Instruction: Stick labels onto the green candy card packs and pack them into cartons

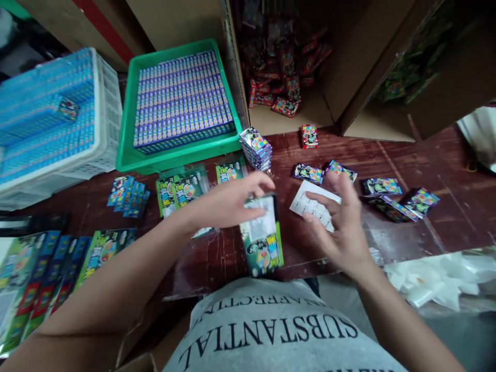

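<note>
My left hand (pixel 242 201) is at a green printed packet (pixel 263 253) with a pale upper panel, near the table's front edge. The thumb lies across the panel and the other fingers are at the packet's top, so it appears gripped there. To the right, my right hand (pixel 341 227) is over a white sheet (pixel 300 201) with rows of round printed marks. Its fingers are spread and slightly blurred, with thumb and index finger over the sheet. Small purple boxes (pixel 308 173) lie just beyond the sheet. A stack of similar boxes (pixel 256 147) stands beyond my left hand.
A green crate (pixel 126 124) and a white basket (pixel 108 98) hold rows of small boxes. Cardboard cartons (pixel 271 121) at the back contain loose boxes. One red box (pixel 309 136) lies before them. More green packets (pixel 186 188) are left; several purple boxes (pixel 382 186) lie right.
</note>
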Available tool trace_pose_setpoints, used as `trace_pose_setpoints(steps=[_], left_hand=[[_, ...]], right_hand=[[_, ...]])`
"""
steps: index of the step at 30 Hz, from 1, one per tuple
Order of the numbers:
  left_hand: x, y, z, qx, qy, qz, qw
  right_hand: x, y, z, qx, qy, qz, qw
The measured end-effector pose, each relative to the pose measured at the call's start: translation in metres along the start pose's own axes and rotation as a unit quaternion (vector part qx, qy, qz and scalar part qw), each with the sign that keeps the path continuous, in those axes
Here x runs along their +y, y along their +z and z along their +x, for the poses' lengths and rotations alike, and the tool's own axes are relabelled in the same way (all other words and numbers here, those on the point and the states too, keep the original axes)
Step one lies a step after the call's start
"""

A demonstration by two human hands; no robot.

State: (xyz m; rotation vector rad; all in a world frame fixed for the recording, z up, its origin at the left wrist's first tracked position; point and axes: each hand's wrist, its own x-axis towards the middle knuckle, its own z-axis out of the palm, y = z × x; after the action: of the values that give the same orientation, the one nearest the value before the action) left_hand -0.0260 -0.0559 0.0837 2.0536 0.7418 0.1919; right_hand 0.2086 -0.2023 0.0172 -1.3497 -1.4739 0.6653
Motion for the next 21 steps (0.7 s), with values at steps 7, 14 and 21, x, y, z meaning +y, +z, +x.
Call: trace_pose_setpoints(steps=[7, 14, 21], left_hand=[[-0.021, 0.037, -0.06, 0.243, -0.104, -0.256, 0.93], [-0.015, 0.098, -0.053, 0.139, -0.106, -0.345, 0.922], [-0.013, 0.083, -0.037, 0.08, -0.087, -0.358, 0.926]], right_hand=[[-0.001, 0.01, -0.014, 0.096, 0.127, 0.1, 0.982], [-0.004, 0.02, 0.004, -0.043, 0.119, 0.157, 0.979], [-0.008, -0.006, 0.034, -0.025, 0.086, 0.101, 0.991]])
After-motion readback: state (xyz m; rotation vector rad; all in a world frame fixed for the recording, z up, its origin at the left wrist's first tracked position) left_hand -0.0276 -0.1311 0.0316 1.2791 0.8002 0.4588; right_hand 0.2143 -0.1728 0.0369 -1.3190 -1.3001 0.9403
